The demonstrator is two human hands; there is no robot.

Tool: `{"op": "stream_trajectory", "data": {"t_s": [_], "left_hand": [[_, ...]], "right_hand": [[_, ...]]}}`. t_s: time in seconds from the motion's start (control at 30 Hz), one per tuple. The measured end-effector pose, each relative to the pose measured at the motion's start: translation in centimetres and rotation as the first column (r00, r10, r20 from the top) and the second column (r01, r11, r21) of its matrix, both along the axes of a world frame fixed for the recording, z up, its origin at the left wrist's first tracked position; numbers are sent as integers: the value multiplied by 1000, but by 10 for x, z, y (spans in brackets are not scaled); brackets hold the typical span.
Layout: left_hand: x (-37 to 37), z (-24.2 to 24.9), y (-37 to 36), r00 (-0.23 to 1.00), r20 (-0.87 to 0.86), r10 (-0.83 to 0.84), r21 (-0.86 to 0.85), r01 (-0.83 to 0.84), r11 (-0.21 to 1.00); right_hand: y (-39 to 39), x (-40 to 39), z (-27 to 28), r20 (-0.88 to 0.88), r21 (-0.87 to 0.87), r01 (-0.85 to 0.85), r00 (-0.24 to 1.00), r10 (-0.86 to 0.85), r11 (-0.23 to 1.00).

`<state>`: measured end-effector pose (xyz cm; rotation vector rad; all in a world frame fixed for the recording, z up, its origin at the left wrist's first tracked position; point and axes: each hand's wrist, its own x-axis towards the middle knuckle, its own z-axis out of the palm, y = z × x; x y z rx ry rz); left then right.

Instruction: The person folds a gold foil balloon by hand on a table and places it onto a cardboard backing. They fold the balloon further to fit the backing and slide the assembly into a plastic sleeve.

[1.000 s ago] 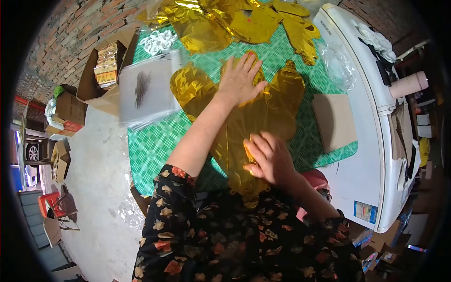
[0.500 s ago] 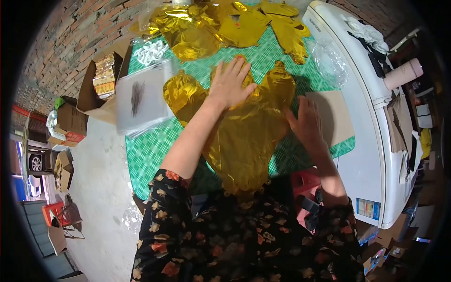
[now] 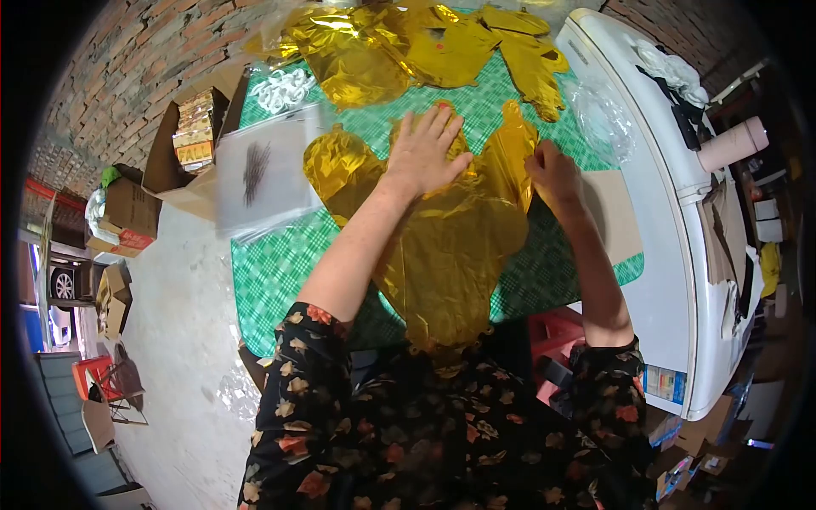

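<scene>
A flat, uninflated gold foil balloon (image 3: 450, 255) lies spread on the green checked tablecloth (image 3: 272, 297), its lower end reaching the table's near edge. My left hand (image 3: 422, 155) presses flat on the balloon's upper middle, fingers spread. At the balloon's right-hand lobe, my right hand (image 3: 557, 176) is closed, fingertips pinching the foil's edge. More gold foil balloons (image 3: 357, 68) are piled at the far side of the table.
Clear plastic bags (image 3: 268, 174) and a white cord bundle (image 3: 282, 90) lie at the left. A cardboard sheet (image 3: 608, 212) sits right, beside a white refrigerator (image 3: 659, 255). An open carton (image 3: 178, 191) stands left of the table.
My right hand has moved up along the balloon's right side and closed from an open pose onto its edge. The right lobe now looks straighter. My left hand stays pressed down.
</scene>
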<state>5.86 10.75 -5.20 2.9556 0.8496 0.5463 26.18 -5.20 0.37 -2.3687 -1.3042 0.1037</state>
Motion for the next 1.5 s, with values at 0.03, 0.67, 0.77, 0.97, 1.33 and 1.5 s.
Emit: {"op": "stream_trajectory", "data": {"t_s": [0.03, 0.67, 0.77, 0.97, 1.33, 1.5], "left_hand": [[0, -1, 0, 1000, -1, 1, 9, -1, 1000], [-2, 10, 5, 989, -124, -79, -36, 76, 996], [-3, 0, 6, 994, -78, -70, 64, 76, 995], [-1, -5, 8, 996, -35, -79, 74, 82, 994], [5, -12, 18, 993, -47, -106, 170, 113, 979], [1, 7, 5, 997, -66, -49, 172, 60, 983]], "right_hand": [[-1, -1, 4, -62, 75, -30, 997, 35, 997], [18, -57, -16, -457, 635, -104, 748, 481, 766], [-20, -26, -21, -27, 403, -261, 955, 296, 877], [-47, -51, -45, 344, 45, -485, 828, 442, 873], [-43, -67, -38, 363, -72, -553, 760, 539, 830], [-43, -65, -33, 349, -107, -595, 727, 591, 796]]}}
